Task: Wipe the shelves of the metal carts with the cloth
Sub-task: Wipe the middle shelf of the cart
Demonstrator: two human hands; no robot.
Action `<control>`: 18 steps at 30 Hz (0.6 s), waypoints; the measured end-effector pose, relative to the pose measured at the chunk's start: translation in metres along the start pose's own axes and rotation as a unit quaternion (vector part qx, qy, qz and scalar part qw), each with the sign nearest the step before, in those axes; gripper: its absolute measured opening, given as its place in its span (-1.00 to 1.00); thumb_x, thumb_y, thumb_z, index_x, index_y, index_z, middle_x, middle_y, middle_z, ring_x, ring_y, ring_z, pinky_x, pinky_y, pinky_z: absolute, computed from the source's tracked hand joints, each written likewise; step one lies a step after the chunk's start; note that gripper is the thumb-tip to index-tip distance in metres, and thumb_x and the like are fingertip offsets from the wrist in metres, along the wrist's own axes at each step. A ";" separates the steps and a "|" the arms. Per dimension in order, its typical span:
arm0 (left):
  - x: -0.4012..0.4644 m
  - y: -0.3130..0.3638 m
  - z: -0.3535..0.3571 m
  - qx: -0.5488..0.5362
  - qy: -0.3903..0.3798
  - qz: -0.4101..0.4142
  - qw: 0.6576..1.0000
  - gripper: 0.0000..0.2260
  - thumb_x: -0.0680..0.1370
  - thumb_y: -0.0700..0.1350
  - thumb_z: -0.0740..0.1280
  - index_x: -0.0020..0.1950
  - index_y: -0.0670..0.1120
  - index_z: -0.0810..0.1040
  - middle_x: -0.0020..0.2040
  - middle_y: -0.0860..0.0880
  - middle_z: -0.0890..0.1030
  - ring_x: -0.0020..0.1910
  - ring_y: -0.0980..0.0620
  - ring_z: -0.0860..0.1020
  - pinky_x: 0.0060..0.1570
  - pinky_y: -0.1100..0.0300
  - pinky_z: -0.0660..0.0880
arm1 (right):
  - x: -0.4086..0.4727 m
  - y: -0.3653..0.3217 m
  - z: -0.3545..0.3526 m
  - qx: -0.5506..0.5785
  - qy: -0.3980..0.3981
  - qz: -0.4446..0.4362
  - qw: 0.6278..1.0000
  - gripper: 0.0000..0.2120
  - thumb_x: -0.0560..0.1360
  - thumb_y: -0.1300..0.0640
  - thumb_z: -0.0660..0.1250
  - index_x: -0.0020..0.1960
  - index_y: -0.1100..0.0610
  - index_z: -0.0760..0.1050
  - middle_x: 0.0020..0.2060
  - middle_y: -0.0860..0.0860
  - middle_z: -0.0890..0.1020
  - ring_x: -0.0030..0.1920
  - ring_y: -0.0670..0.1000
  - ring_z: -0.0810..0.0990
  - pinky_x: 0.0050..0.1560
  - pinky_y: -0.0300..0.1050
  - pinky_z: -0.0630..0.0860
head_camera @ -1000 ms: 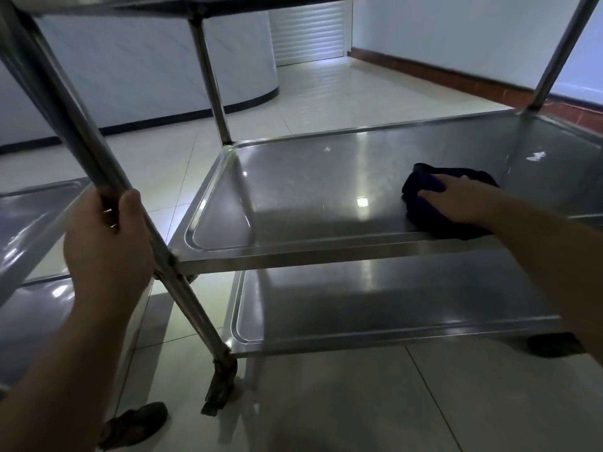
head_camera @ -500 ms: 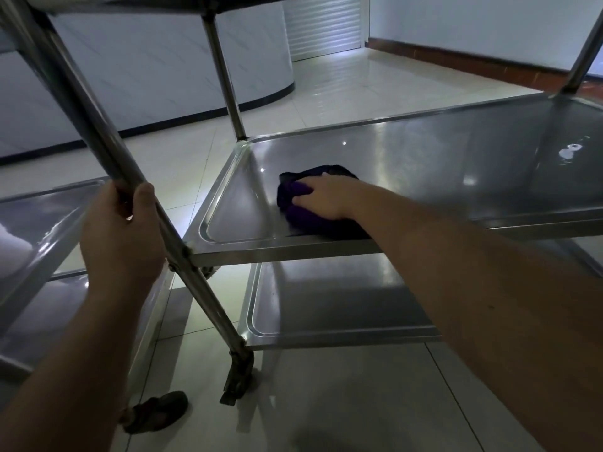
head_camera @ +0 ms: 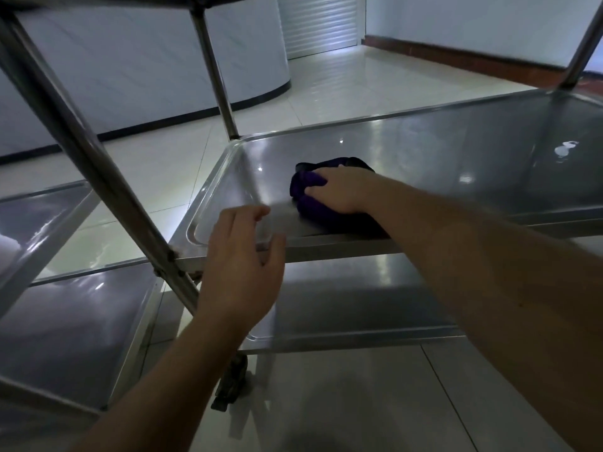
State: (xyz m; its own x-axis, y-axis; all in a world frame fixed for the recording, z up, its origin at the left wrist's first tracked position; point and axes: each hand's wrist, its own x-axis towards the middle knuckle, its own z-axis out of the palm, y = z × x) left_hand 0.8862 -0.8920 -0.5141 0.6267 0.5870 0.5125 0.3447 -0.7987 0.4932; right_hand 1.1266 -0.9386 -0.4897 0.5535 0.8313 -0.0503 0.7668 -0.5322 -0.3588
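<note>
Dark purple cloth [head_camera: 311,203], bunched, on the middle shelf [head_camera: 424,164] of a metal cart [head_camera: 326,249], toward the shelf's near left part and close to its front edge. Right hand [head_camera: 339,190] laid over the cloth, fingers bent down onto the fabric and pressing it to the steel, forearm reaching in across the front rim. Left hand [head_camera: 241,256] in front of the shelf's near left corner, fingers loosely spread and relaxed, holding nothing; contact with the rim not clear from this angle. Slanting metal post [head_camera: 98,164] of the cart just left of that hand, bolted at the shelf corner. Lower shelf [head_camera: 342,305] directly beneath, a caster wheel [head_camera: 230,383] under its near left corner. Pale smear or reflection [head_camera: 564,148] at the far right of the middle shelf, well apart from the cloth. Shelves of a second cart [head_camera: 65,305] at left, stacked one above the other. Glossy tiled floor [head_camera: 326,89] beyond, a curved white wall [head_camera: 146,60] with a dark base strip, and a ribbed shutter [head_camera: 319,24] at the back.
</note>
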 end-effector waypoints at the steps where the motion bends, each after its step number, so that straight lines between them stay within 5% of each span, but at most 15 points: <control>1: 0.005 0.007 0.006 0.005 -0.011 0.012 1.000 -0.65 0.64 0.05 0.32 0.42 0.04 0.45 0.31 0.09 0.44 0.21 0.23 0.38 0.08 0.45 0.30 | -0.001 0.000 0.000 0.001 -0.002 -0.001 1.000 -0.41 0.65 -0.25 0.07 0.63 -0.09 0.16 0.61 0.11 0.24 0.63 0.20 0.08 0.53 0.17 0.12; 8: 0.050 0.064 0.046 0.011 -0.024 0.067 0.997 -0.65 0.68 0.09 0.31 0.42 -0.01 0.47 0.35 -0.03 0.49 0.27 0.08 0.44 0.23 0.22 0.34 | -0.011 0.026 -0.016 0.007 -0.011 0.007 1.000 -0.56 0.67 -0.18 0.12 0.47 -0.02 0.40 0.36 0.11 0.54 0.43 0.18 0.43 0.42 0.15 0.29; 13: 0.067 0.089 0.078 0.040 -0.083 0.052 0.994 -0.59 0.68 0.15 0.25 0.49 0.01 0.41 0.45 -0.03 0.43 0.38 -0.01 0.43 0.21 0.20 0.25 | -0.030 0.088 -0.039 -0.001 0.023 0.058 0.998 -0.50 0.69 -0.18 0.09 0.57 -0.03 0.29 0.51 0.14 0.41 0.54 0.21 0.30 0.50 0.15 0.18; 16: 0.075 0.096 0.095 0.065 -0.179 0.039 0.981 -0.56 0.71 0.18 0.14 0.54 0.02 0.38 0.54 -0.02 0.40 0.48 -0.05 0.40 0.39 0.06 0.31 | -0.044 0.150 -0.059 -0.008 0.027 0.097 0.995 -0.48 0.70 -0.19 0.05 0.59 -0.02 0.26 0.57 0.12 0.32 0.57 0.22 0.24 0.55 0.12 0.08; 18: 0.080 0.094 0.102 0.101 -0.244 0.045 0.963 -0.60 0.72 0.16 0.06 0.43 0.01 0.46 0.43 -0.04 0.47 0.44 -0.11 0.42 0.44 -0.07 0.34 | -0.056 0.199 -0.074 -0.010 0.035 0.161 0.986 -0.45 0.68 -0.26 0.04 0.60 -0.07 0.23 0.58 0.14 0.29 0.55 0.25 0.26 0.56 0.17 0.12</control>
State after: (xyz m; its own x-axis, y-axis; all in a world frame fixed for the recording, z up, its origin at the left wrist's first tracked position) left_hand 1.0400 -0.9334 -0.4991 0.8979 0.4204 0.1306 0.3708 -0.8821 0.2904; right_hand 1.2718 -1.1028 -0.4892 0.7900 0.6060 -0.0933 0.5534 -0.7703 -0.3169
